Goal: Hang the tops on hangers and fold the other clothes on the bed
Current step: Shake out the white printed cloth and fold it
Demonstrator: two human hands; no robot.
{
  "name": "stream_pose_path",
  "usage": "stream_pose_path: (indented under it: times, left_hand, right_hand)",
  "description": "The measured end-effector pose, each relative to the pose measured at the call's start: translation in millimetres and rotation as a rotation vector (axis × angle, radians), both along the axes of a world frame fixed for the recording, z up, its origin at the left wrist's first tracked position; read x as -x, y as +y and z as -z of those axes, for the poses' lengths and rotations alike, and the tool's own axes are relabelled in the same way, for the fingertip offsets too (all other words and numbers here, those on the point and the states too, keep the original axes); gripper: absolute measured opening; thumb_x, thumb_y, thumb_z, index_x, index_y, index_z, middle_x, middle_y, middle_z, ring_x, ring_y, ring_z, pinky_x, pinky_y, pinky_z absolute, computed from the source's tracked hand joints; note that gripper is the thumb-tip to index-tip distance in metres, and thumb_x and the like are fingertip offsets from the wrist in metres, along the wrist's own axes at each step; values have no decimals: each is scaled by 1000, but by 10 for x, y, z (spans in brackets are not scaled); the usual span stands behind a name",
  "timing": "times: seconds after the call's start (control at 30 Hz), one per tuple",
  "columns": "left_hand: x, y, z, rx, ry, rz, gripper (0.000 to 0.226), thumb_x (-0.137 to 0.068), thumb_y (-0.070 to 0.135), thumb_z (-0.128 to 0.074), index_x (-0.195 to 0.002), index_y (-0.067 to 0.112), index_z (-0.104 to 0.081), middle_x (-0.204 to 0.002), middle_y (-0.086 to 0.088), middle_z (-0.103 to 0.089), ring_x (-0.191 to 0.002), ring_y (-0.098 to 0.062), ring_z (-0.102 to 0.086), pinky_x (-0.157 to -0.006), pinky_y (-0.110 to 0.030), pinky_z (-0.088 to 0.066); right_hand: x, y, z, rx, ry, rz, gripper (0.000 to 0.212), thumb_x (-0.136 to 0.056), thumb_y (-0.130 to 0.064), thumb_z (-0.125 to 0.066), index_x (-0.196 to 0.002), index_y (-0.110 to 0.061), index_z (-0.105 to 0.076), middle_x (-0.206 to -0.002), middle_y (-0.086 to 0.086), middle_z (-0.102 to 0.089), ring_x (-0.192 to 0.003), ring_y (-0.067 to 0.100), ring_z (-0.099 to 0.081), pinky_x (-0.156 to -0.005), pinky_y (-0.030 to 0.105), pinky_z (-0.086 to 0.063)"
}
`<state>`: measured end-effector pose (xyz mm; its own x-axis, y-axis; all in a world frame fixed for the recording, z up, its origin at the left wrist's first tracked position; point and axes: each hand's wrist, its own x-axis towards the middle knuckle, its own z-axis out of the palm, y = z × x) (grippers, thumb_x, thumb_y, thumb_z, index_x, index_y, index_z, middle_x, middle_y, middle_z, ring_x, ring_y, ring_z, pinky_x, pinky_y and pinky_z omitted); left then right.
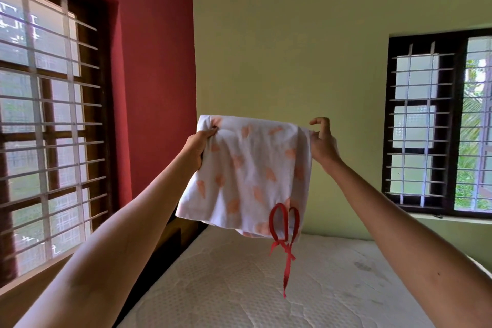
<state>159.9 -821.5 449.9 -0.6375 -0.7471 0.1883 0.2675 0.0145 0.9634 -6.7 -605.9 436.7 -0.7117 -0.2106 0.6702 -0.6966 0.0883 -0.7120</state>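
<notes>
Both hands raised at arm's length over the bed [332, 287]. Left hand [198, 148] clenched on the upper left corner of the white printed garment [247, 176]; right hand [322, 141] pinches the upper right corner, spare fingers lifted. Garment hangs clear of the mattress, top edge level between the hands, red drawstring [285, 245] dangling lowest. Neither hand nearer. Bare mattress directly below: ample room, I judge, for laying flat.

Red wall [157, 61] meets pale green wall [292, 34]; two barred windows [48, 120].
</notes>
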Motion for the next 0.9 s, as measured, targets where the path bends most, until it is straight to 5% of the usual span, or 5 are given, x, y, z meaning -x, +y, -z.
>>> stream_pose_path:
  times: [0.23, 0.37, 0.63, 0.73, 0.9]
  left_hand:
    - [59, 42, -50, 20, -56, 44, 24, -87, 20, -57, -105, 7, -65, -76, -6, -69, -54, -16, -63, -53, -23, -53]
    - [67, 77, -18, 21, -90, 88, 16, -92, 18, -51, -86, 13, -64, -56, -3, -67, -53, -16, -63, -58, -26, -51]
    - [86, 73, -38, 62, -79, 129, 18, -94, 16, -47, -83, 15, -61, -51, 1, -66, -43, -12, -62, -52, -22, -51]
    - [59, 32, -77, 70, -128, 141, 16, -92, 20, -49, -86, 17, -63, -56, 0, -67, -54, -16, -62, -59, -25, -50]
    - [-117, -68, 14, 22, -276, 232, 24, -88, 34, -61, -83, 11, -66, -67, -7, -69, -56, -20, -66, -67, -33, -52]
  right_hand:
    - [-84, -69, 174, -713, 498, 275, 118, -52, -89, -47, -148, -30, -12, -150, 11, -28, -137, 30, -29, -108, 58, -15]
    - [1, -118, 277, -811, 388, 59, 94, -71, -58, -67, -143, -30, -14, -119, 8, -62, -118, 26, -55, -106, 54, -23]
    - [18, -285, 620, -657, 425, 188, 111, -62, -58, -73, -147, -28, -9, -143, 9, -38, -128, 30, -43, -101, 55, -31]
    - [34, -243, 538, -569, 382, 147, 78, -71, -20, -65, -140, -24, -27, -123, 9, -57, -108, 33, -58, -84, 40, -46]
    - [154, -17, 326, -398, 269, -130, 45, -55, -21, -66, -98, -11, -62, -85, 4, -64, -81, 19, -59, -65, 27, -43]
